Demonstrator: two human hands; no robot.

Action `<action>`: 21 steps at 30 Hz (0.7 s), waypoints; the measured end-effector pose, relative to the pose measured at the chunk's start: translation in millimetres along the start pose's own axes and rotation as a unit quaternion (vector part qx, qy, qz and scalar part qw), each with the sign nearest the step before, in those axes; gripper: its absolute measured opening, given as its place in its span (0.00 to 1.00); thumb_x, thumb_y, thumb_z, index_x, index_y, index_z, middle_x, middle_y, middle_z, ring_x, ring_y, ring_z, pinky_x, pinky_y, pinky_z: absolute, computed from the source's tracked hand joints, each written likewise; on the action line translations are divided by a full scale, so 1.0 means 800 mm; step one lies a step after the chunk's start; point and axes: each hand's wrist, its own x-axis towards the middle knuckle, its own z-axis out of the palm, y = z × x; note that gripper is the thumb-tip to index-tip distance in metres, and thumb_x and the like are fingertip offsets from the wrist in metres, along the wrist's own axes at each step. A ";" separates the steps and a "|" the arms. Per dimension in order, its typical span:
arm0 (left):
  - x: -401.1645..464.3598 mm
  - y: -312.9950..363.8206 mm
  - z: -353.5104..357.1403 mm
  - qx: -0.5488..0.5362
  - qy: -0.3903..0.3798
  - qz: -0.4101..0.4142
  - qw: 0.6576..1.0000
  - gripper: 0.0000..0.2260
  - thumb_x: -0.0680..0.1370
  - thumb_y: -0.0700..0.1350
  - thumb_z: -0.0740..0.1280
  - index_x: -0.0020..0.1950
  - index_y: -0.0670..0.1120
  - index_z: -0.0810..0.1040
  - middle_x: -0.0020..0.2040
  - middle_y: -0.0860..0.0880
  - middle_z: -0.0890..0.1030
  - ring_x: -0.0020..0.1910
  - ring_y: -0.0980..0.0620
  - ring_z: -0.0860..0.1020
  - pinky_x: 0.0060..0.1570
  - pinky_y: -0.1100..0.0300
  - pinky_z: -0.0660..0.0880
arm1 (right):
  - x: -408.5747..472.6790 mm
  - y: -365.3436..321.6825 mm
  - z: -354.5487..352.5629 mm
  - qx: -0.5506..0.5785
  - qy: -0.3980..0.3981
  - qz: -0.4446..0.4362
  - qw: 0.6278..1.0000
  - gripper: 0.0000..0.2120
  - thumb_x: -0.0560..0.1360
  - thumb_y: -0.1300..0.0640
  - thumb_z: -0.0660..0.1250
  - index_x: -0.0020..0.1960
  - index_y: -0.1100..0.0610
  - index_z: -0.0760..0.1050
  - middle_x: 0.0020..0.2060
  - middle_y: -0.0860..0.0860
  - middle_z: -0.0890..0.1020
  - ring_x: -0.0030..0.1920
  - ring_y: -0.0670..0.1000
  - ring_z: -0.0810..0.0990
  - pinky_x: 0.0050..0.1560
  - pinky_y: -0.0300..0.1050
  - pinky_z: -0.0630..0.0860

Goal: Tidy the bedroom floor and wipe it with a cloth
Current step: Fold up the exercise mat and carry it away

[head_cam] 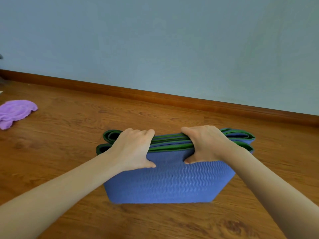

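Both hands grab the top of a folded blue and green mat (169,180) that stands on the wood floor (69,144). The left hand (133,149) and right hand (205,144) squeeze its layers. A purple cloth (15,112) lies far off to the left

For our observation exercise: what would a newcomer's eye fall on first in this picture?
First, the folded blue mat with green edges, held upright at the centre of the wooden floor. The left hand and right hand both grip its top edge. Next, the purple cloth lying crumpled on the floor at far left, apart from the mat.
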 end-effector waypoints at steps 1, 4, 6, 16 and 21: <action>0.002 -0.001 0.001 0.009 0.009 0.007 1.000 0.31 0.63 0.70 0.69 0.52 0.48 0.68 0.42 0.54 0.75 0.40 0.51 0.75 0.38 0.58 0.65 | 0.000 0.001 0.001 0.003 0.003 0.004 1.000 0.26 0.61 0.37 0.72 0.46 0.49 0.62 0.44 0.46 0.78 0.46 0.54 0.77 0.37 0.46 0.67; 0.006 -0.003 0.001 0.011 -0.004 0.024 1.000 0.32 0.63 0.70 0.69 0.54 0.48 0.68 0.43 0.53 0.76 0.41 0.51 0.76 0.39 0.58 0.65 | -0.001 0.002 0.002 0.002 0.016 0.009 1.000 0.26 0.61 0.37 0.71 0.49 0.50 0.66 0.43 0.47 0.77 0.45 0.54 0.77 0.37 0.46 0.67; 0.009 -0.003 0.001 -0.010 -0.014 0.025 1.000 0.31 0.66 0.67 0.69 0.58 0.46 0.69 0.45 0.52 0.77 0.43 0.50 0.77 0.39 0.59 0.68 | -0.003 0.004 0.004 0.010 0.016 0.005 1.000 0.27 0.62 0.38 0.72 0.52 0.52 0.69 0.43 0.49 0.78 0.45 0.55 0.78 0.38 0.46 0.67; 0.052 -0.006 -0.095 -0.012 -0.079 0.110 0.991 0.36 0.74 0.62 0.65 0.73 0.42 0.59 0.60 0.47 0.75 0.55 0.48 0.75 0.54 0.56 0.72 | -0.025 0.009 -0.093 0.029 -0.084 0.096 0.991 0.34 0.72 0.38 0.66 0.70 0.55 0.60 0.56 0.52 0.76 0.53 0.54 0.77 0.52 0.46 0.72; 0.046 -0.016 -0.203 -0.016 -0.080 0.117 0.990 0.35 0.75 0.61 0.64 0.73 0.42 0.58 0.65 0.46 0.73 0.61 0.47 0.73 0.62 0.55 0.68 | -0.045 0.006 -0.200 0.045 -0.061 0.112 0.991 0.31 0.73 0.41 0.66 0.68 0.56 0.63 0.53 0.53 0.76 0.51 0.56 0.77 0.51 0.47 0.71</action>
